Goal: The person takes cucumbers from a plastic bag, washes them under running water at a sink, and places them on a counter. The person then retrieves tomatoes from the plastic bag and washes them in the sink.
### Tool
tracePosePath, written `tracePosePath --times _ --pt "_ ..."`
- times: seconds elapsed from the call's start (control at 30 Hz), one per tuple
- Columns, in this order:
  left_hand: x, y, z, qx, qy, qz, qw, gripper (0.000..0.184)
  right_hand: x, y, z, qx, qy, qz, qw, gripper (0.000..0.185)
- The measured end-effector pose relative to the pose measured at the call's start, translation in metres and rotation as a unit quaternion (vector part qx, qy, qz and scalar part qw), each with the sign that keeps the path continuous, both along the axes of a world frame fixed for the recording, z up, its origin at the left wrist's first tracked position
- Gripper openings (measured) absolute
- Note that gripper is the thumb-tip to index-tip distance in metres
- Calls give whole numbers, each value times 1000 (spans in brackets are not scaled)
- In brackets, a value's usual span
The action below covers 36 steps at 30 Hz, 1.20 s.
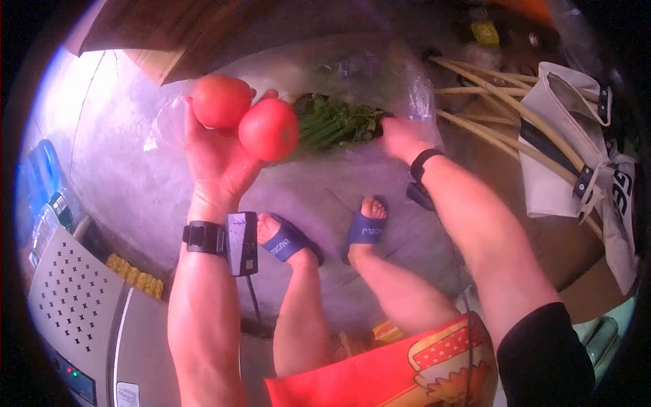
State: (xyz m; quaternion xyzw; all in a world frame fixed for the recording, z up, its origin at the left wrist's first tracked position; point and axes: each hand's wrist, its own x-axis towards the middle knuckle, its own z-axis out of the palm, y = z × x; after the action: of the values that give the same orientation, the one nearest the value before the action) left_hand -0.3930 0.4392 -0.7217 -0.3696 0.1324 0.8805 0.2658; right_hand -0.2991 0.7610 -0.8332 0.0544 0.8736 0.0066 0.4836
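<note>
Two red tomatoes, one tomato (221,102) at the left and another tomato (268,130) to its right, rest in my left hand (220,159), palm up with the fingers around them. On the floor beyond lies a bunch of leafy greens (336,123) with long green stems, partly inside a clear plastic bag (422,95). My right hand (405,140) is at the right end of the greens, fingers curled in at the bag; it is slightly blurred and its fingertips are partly hidden.
A cardboard flap (135,34) hangs at the upper left. Wooden poles (481,85) and a white cloth bag (556,149) lie at the right. A perforated metal appliance (71,292) stands lower left. Feet in blue slippers (368,230) are on the floor (325,183).
</note>
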Motion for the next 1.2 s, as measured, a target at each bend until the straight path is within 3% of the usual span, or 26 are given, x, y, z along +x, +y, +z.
tracePosePath --times 0.07,0.2,0.33,0.43,0.5,0.57,0.63,0.83,0.93,1.0,1.1,1.17,1.2 --pt "-3 -4 2 -5 -1 0 1000 70 -13 -7 33 -58 6 -7 998 41" --pt "-15 -5 17 -36 24 19 999 59 -28 1 70 -175 51 -44 982 41" --pt "-19 -11 23 0 40 14 999 54 -31 -3 83 -145 13 -45 988 42" --pt "-15 -11 28 28 46 12 998 52 -17 -9 73 -122 18 18 992 42" --pt "-6 -8 36 31 12 26 999 51 -14 -20 72 -82 -14 -92 992 42" --pt "1 -5 43 29 16 39 999 53 -7 -22 70 -101 13 -105 989 41" --pt "7 1 49 25 -52 42 997 56 -5 -23 74 -115 38 -118 986 41" --pt "25 -3 55 50 -31 36 998 72 1 -30 120 -174 107 -79 976 34" --pt "30 -3 61 59 -39 59 996 72 8 -30 123 -197 110 -151 962 30" --pt "31 -5 64 52 -48 72 995 69 10 -33 133 -201 207 16 957 29" --pt "37 -12 72 66 -46 59 995 69 9 -42 163 -232 239 93 938 28" --pt "46 -20 82 81 -61 6 995 68 5 -49 196 -243 244 102 933 27" --pt "52 -25 92 82 -58 9 995 68 3 -53 216 -232 192 49 952 27"
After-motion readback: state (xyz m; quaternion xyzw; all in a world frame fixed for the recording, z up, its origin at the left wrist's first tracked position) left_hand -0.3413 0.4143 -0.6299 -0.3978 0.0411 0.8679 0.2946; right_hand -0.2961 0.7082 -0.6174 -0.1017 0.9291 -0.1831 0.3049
